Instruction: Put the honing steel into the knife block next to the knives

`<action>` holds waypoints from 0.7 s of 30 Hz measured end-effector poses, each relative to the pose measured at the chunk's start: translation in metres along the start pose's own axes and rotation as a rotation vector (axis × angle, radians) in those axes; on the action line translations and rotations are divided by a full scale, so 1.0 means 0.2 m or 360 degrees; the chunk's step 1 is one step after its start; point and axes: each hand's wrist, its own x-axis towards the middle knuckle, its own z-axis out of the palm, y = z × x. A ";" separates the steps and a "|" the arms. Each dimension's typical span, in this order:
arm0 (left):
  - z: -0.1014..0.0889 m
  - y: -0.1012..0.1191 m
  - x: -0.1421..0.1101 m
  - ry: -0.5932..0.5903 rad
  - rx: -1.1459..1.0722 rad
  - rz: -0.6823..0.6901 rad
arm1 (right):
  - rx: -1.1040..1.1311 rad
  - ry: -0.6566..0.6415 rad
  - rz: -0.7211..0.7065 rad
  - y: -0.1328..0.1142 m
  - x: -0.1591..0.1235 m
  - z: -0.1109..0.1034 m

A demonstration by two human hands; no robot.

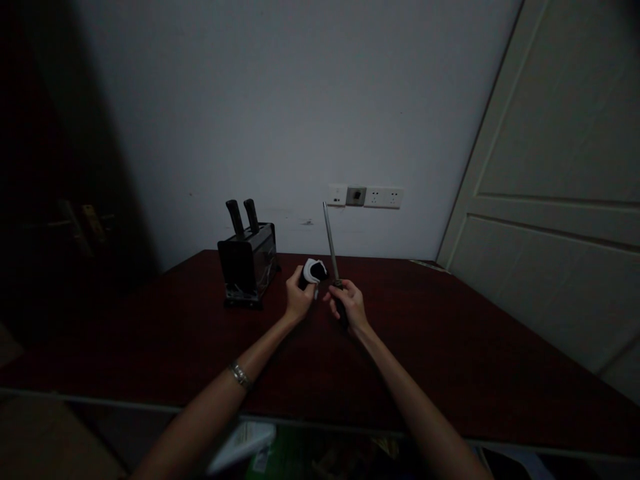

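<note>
**A:** What does the right hand [350, 303] hold?

**B:** A sharpening rod [330, 243], gripped by its dark handle, fingers closed round it. The steel stands nearly upright, tipped slightly left, its tip level with the wall sockets [367, 197]. It sits just right of the knife block [249, 265], above the dark red table [450, 347].

**A:** And the left hand [299, 299]?

**B:** Closed on a small black-and-white object [314, 270], between the block and the rod, close to the steel's base. Whether it is a cloth or a small sharpener cannot be told in this light.

**A:** How would this handling be done well?

**B:** In my judgement: keep the rod steady in the right hand, fingers behind the guard, and move the small object along the steel away from the gripping hand.

**A:** How does the rod look?

**B:** Thin, straight, pale grey metal, with a short black handle mostly hidden in the fist. The block holds two black-handled knives [243, 215], upright in its slots. A bracelet [241, 376] circles the left wrist.
</note>
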 end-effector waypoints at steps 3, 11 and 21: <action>0.00 0.01 0.00 -0.0023 0.0059 0.0066 | 0.0047 0.0020 0.0013 -0.01 0.00 0.00; -0.02 0.03 0.00 -0.0036 0.0118 0.0195 | -0.0027 -0.0035 0.0004 0.02 0.02 -0.02; -0.02 0.05 -0.02 -0.0346 0.0229 0.0531 | 0.0194 -0.0041 0.0119 0.06 0.00 -0.02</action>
